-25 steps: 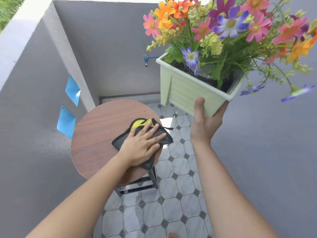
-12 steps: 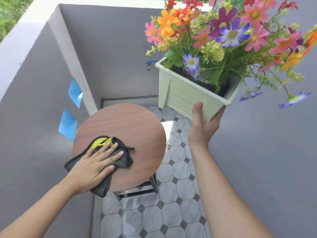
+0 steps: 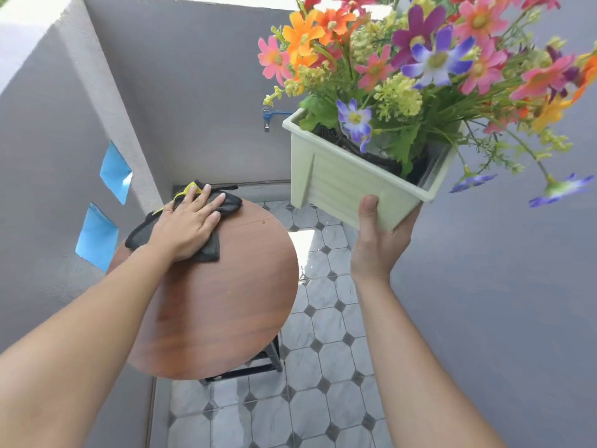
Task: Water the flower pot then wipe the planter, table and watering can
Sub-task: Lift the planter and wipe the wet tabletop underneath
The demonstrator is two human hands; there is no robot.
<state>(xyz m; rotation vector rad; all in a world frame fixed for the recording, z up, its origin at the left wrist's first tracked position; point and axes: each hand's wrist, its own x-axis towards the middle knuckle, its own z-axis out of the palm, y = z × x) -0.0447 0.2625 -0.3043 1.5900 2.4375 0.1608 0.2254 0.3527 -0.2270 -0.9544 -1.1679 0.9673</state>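
i see my left hand (image 3: 185, 226) flat, fingers straight, pressing the black cloth (image 3: 206, 245) onto the round table (image 3: 219, 305) at its 11 o'clock edge. my right hand (image 3: 376, 244) grips the green planter (image 3: 342, 185) of flowers (image 3: 429, 59) from below, held aloft at the table's 2 o'clock.

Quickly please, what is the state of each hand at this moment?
Left hand: open, fingers flat, pressing the dark cloth on the round table.
Right hand: closed on the green planter, holding it up from below.
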